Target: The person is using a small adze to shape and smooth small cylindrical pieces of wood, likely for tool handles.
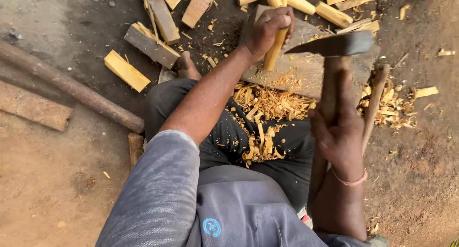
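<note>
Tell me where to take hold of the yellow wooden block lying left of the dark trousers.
Take the yellow wooden block across its two long sides, coming from above. It lies flat and alone on the dirt ground, with bare space along both sides.

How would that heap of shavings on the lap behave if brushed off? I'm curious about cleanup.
The shavings look thin and curled, so probably very light and floppy, scattering rather than sliding as one mass. Some would likely cling to the dark trousers, since they sit in the fabric's folds. They seem brittle enough to snap.

Pale raw-wood stick [275, 48], rough grey wooden block [306, 70], matt dark metal axe head [334, 45], curly wood shavings [267, 108]
</note>
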